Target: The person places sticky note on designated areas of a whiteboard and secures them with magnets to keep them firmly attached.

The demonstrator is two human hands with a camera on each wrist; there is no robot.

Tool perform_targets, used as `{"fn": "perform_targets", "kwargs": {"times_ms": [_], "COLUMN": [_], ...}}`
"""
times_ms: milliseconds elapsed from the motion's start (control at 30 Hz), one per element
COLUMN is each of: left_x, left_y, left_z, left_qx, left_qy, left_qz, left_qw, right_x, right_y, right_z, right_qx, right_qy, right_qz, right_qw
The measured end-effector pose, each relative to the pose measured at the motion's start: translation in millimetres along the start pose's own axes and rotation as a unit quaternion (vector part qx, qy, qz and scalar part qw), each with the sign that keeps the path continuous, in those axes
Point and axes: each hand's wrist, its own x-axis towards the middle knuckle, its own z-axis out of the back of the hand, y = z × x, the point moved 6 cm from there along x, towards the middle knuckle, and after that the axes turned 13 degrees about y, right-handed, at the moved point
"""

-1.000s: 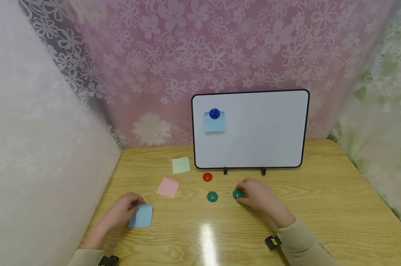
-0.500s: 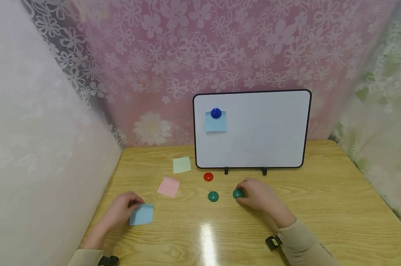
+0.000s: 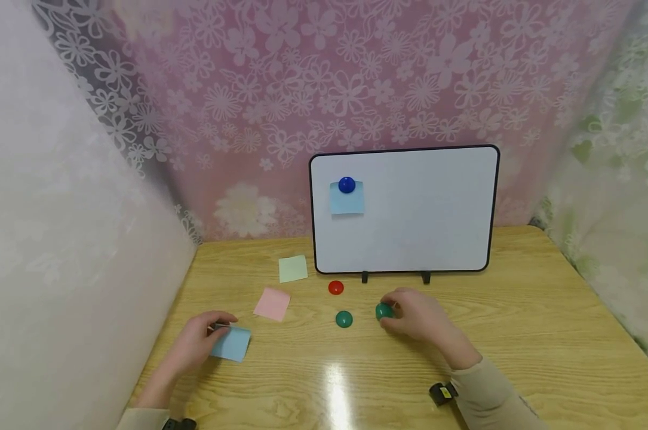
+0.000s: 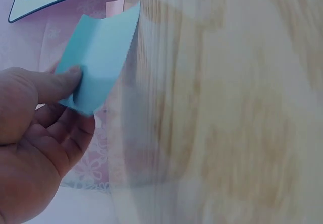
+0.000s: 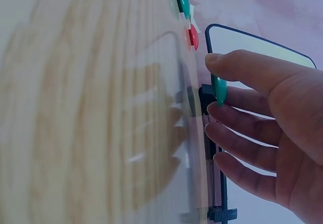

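Observation:
My left hand (image 3: 197, 341) pinches a light blue sticky note (image 4: 103, 57) by one edge between thumb and fingers; in the left wrist view the note bends and stands off the table. On the right, my right hand (image 3: 417, 313) grips a round green magnet (image 5: 219, 89) between thumb and fingertips, just above the tabletop. A second green magnet (image 3: 344, 319) and a red magnet (image 3: 336, 287) lie between the hands. Pink (image 3: 272, 304) and pale green sticky notes lie flat nearby. On the whiteboard (image 3: 426, 209), a blue magnet (image 3: 347, 185) holds another blue sticky note (image 3: 347, 203).
The whiteboard stands upright at the back of the wooden table (image 3: 280, 382) on small black feet (image 3: 426, 277). The pale green note (image 3: 293, 269) lies beside its left corner. A white wall (image 3: 87, 239) borders the left side, and flowered curtains hang behind and at right.
My left hand has raised the blue sticky note off the table and tilted it. The right hand stays nearly in place, with the green magnet shifted very slightly.

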Motion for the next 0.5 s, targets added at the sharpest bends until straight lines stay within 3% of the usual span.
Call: {"fn": "perform_targets", "kwargs": {"times_ms": [267,500], "left_x": [4.7,6.6], "left_y": [5.7,5.7], "left_z": [-4.5,-9.4], "left_qx": [-0.064,-0.109], "left_qy": [-0.013,-0.025], "left_qz": [0.051,0.046], "left_qw": [0.9966,0.9926], "right_x": [-2.6,-4.4], "right_y": [0.0,-3.2], "right_z": [5.4,6.3], "right_qx": [0.012,0.018], "right_qy": [-0.008,-0.021], "right_qz": [0.007,0.002], "right_qw": [0.9999,0.9996]}}
